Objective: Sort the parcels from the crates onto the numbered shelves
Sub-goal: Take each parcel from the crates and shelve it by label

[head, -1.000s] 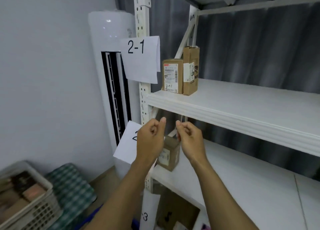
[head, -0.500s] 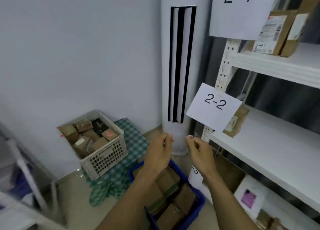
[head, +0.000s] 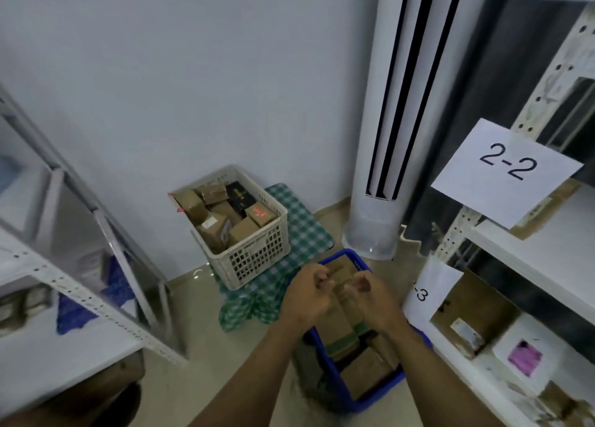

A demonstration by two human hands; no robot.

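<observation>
Left hand: fingers curled, empty, over the blue crate.
Right hand: fingers curled, empty, just beside it.

place: parcel stockroom — plain wall | under my left hand and my right hand: blue crate of cardboard boxes | beyond my left hand: white basket of parcels | right of my right hand: white metal shelving — paper tag 2-2, tag 2-3
</observation>
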